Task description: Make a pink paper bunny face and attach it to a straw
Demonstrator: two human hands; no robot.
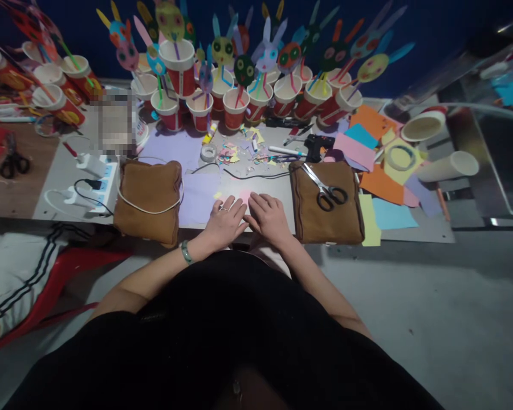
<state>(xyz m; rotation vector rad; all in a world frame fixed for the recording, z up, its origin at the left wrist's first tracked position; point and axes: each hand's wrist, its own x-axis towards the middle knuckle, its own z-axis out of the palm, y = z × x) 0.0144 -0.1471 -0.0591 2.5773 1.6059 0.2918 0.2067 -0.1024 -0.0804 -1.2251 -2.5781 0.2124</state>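
My left hand (224, 224) lies at the front edge of the grey table, palm down, its fingers stretched forward and a little bent. Beside it my right hand (268, 217) rests in much the same way, and the two thumbs nearly meet. A small piece of pink paper (244, 195) shows between the fingertips, partly covered by them. Just left of my hands are a scrap of yellow paper (218, 195) and a sheet of purple paper (196, 196). Neither hand visibly grips anything.
Brown cushions (147, 199) flank my hands; scissors (325, 188) lie on the right brown cushion (329, 222). Behind are paper scraps (231, 154), a tape roll (208, 152), a black glue gun (316, 147) and several red cups (236, 111) with rabbit figures. A power strip (105, 182) sits left.
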